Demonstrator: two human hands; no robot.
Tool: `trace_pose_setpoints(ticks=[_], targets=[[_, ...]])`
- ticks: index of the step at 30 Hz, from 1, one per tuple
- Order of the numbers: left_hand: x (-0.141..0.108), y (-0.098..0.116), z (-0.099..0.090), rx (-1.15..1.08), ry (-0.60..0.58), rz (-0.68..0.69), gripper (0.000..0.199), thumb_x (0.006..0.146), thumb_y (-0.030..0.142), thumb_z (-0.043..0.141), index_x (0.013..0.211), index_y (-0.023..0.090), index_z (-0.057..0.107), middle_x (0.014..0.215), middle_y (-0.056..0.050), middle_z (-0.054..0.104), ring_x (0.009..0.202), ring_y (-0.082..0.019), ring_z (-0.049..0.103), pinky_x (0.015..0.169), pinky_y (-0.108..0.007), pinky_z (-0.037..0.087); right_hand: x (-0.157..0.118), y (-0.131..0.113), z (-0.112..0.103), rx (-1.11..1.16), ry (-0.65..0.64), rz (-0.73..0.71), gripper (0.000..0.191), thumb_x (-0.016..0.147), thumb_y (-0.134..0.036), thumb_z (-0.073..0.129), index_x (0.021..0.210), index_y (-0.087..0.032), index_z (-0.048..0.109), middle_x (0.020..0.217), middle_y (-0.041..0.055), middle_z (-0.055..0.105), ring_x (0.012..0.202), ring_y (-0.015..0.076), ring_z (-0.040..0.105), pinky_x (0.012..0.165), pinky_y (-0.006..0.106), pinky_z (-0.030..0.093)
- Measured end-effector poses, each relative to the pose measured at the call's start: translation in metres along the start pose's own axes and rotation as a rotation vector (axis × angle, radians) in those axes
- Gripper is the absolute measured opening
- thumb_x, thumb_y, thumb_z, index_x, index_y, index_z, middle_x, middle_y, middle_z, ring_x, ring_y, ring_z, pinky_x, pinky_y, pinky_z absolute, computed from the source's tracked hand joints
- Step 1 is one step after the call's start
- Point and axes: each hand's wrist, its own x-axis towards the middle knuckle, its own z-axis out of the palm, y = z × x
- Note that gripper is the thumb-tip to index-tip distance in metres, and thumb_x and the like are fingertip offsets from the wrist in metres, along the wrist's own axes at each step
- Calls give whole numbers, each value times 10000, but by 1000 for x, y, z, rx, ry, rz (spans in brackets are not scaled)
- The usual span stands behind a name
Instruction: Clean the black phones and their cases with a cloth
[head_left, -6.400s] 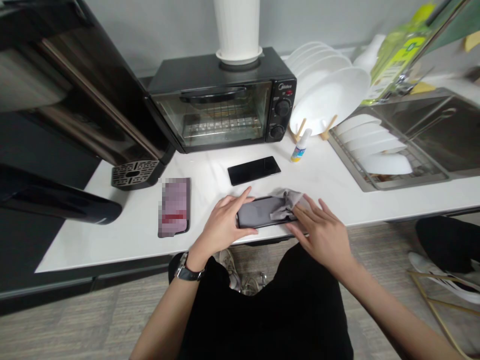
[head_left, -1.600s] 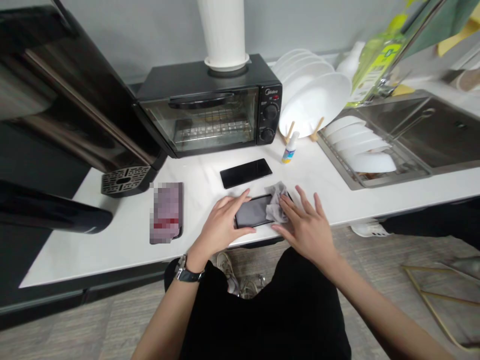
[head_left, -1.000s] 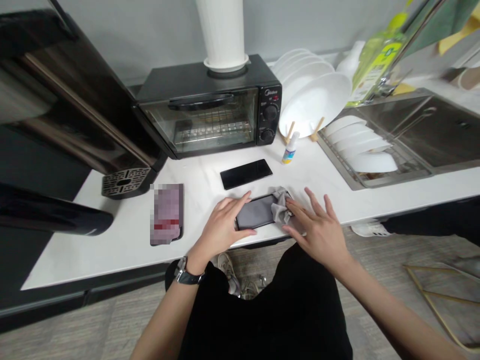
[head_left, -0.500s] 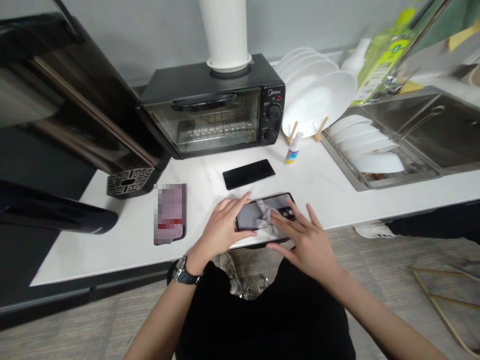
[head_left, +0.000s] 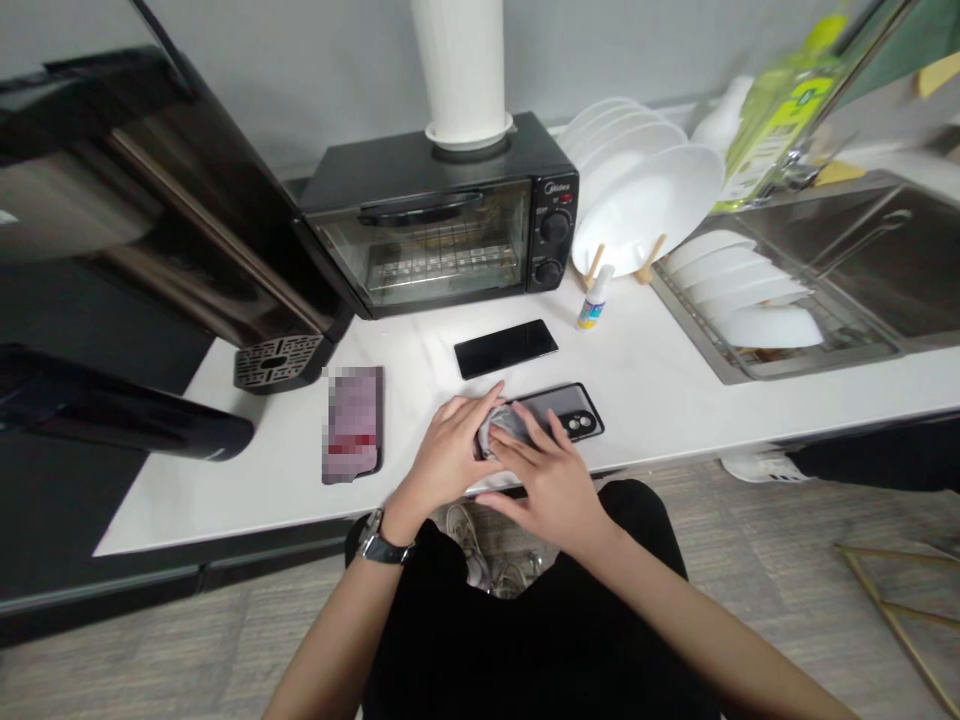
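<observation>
White, marble-like countertop (head_left: 652, 400) fills most of what I watch from my station, running from a tall black machine (head_left: 187, 190) on the left to a steel sink (head_left: 885, 270) on the right. Next in size I have a black toaster oven (head_left: 431, 245) at the back, a white pot (head_left: 465, 70) standing on top of it and white plates (head_left: 652, 205) propped upright beside it.

Both hands of the person work near the counter's front edge. I see the left hand (head_left: 444, 450) clasping the left end of a grey phone case (head_left: 564, 402), thumb on the near side, fingers on the far side. The right hand (head_left: 559, 490) is unclenched, fingers long and spread, thumb held apart, its fingertips on a grey cloth (head_left: 501, 418).

The case lies flat, its left end inside the left hand's grasp, its middle partly beneath the right fingers, its right end with two round camera rings reaching out past them. From here I can't tell whether it holds a phone.

Just beyond it, near both hands, lies a black phone (head_left: 506, 349). Left of the left hand I make out a purple, pixelated item (head_left: 354, 420). The cloth is bunched on the case's left part, between the hands. Smallest, a spray bottle (head_left: 592, 305) stands right of the phone.
</observation>
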Motion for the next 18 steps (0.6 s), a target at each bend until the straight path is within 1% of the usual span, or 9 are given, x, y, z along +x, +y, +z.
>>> trace_pose_setpoints(ticks=[4,6,7,8,10,12,14,16,18], targets=[[1,3,0,-17,-3,-5,1157,764,429,918,1673,340,207,1478,-68,634,1251,-306,549,1092,-467,451,-34,52,-36,-178,19,77,542,1032,-569,542,1436,-218,628,1489,46,643,1570,379,337,1279,668,210],[3,4,2,-29,-11,3,1153,767,427,917,1671,350,205,1496,-60,624,1260,-298,548,1103,-463,449,-41,69,-44,-272,78,152,534,1045,-539,527,1449,-201,613,1481,60,650,1577,403,311,1264,705,196],[5,5,3,-36,-14,10,1152,767,428,917,1671,352,207,1501,-57,621,1268,-297,546,1108,-461,450,-39,70,-42,-298,104,184,553,1044,-545,523,1452,-181,607,1480,79,651,1577,415,302,1257,721,189],[6,5,4,-42,-16,15,1149,767,433,916,1670,351,211,1503,-55,619,1277,-297,543,1113,-461,451,-35,66,-37,-302,122,207,585,1037,-566,523,1449,-159,605,1480,100,649,1576,425,301,1254,727,188],[6,5,5,-45,-17,23,1118,787,435,900,1670,343,220,1490,-60,625,1280,-300,547,1112,-462,458,-21,43,-20,-247,114,197,666,1010,-636,527,1425,-123,615,1480,138,644,1568,428,318,1257,713,203],[5,4,5,-37,-21,26,1042,846,379,852,1673,330,220,1456,-69,642,1267,-297,562,1107,-461,466,-6,12,-1,-142,76,129,759,975,-721,518,1396,-100,631,1474,159,644,1556,412,352,1266,670,241],[2,2,4,-25,-20,20,982,890,331,801,1675,320,213,1432,-76,647,1254,-293,575,1103,-461,471,3,-9,9,-57,33,57,807,958,-763,500,1390,-96,637,1478,154,642,1551,389,371,1268,634,273],[-1,1,2,-17,-20,17,1002,883,373,810,1677,318,201,1448,-82,634,1262,-303,572,1107,-471,467,1,-6,6,-46,15,25,755,979,-735,495,1416,-134,627,1474,118,651,1553,377,372,1269,649,255],[-2,1,2,-15,-18,18,1083,835,466,852,1678,327,188,1476,-81,619,1269,-317,563,1111,-483,460,-9,17,-6,-110,33,40,640,1022,-657,487,1457,-202,603,1448,74,674,1554,384,367,1260,720,179]])
